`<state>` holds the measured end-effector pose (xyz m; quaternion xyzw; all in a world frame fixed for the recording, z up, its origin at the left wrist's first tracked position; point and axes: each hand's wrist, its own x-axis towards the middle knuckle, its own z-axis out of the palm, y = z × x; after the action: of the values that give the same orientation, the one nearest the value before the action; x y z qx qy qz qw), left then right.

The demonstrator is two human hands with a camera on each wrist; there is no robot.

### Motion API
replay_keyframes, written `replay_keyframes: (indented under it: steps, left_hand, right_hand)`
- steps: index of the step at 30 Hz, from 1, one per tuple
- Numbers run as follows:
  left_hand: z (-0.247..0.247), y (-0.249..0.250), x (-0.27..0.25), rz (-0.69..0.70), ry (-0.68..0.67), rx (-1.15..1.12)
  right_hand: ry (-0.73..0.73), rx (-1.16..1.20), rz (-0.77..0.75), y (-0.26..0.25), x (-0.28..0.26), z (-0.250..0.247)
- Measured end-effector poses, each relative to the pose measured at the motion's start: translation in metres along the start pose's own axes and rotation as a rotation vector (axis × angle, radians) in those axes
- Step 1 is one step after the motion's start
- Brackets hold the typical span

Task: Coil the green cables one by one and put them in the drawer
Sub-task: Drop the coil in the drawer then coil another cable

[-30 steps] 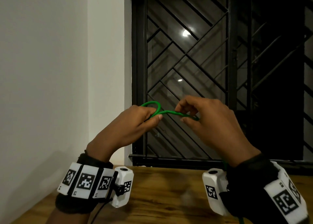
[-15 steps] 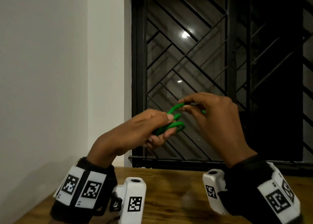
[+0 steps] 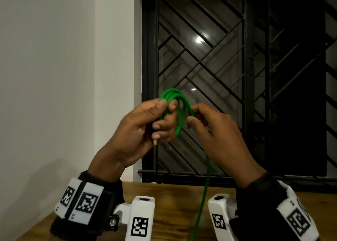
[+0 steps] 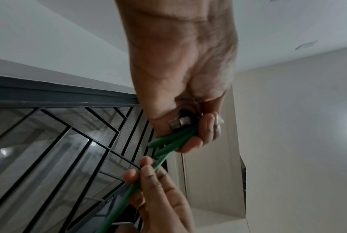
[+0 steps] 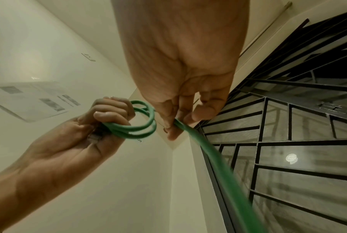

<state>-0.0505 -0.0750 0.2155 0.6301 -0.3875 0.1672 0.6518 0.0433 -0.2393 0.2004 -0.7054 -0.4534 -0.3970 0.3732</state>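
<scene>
A green cable [image 3: 179,104] is held up in front of the window, wound into a few small loops. My left hand [image 3: 158,118] grips the loops [image 5: 146,126] together with the cable's metal plug [image 4: 177,123], fingers curled round them. Just to its right, my right hand [image 3: 193,117] pinches the running strand [image 5: 180,124] between thumb and fingertips. The loose rest of the cable [image 3: 202,195] hangs straight down between my wrists and leaves the bottom of the head view. No drawer is in view.
A wooden tabletop [image 3: 175,200] lies below my hands. Behind them stands a dark window with a black metal grille [image 3: 209,67]. A white wall [image 3: 54,76] closes the left side.
The coil has gained a loop and now stands upright above my left hand. Both hands have drawn closer together, and the hanging strand shows below my right hand.
</scene>
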Motion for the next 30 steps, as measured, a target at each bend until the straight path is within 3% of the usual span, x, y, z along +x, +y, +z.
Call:
replay_keyframes:
  steps: [6, 14, 17, 21, 26, 30]
  left_hand:
    - [-0.005, 0.009, 0.001, 0.200, 0.139, -0.102]
    - [-0.014, 0.007, 0.004, 0.329, 0.322, -0.025]
    - [-0.018, 0.006, 0.006, 0.355, 0.357, 0.014]
    - [-0.026, 0.004, 0.007, 0.361, 0.418, 0.222]
    - [-0.035, -0.002, 0.007, 0.333, 0.494, 0.406]
    - [-0.033, -0.007, 0.008, 0.332, 0.434, 0.686]
  right_hand:
    - [-0.149, 0.022, 0.072, -0.003, -0.004, 0.014]
    - [-0.503, 0.113, 0.069, -0.017, -0.017, 0.035]
    - [-0.472, 0.126, 0.026, -0.024, -0.017, 0.035]
    - [-0.468, 0.323, 0.043, -0.034, -0.017, 0.025]
    - [-0.457, 0.325, -0.026, -0.041, -0.014, 0.012]
    - [-0.469, 0.378, -0.015, -0.044, -0.013, 0.006]
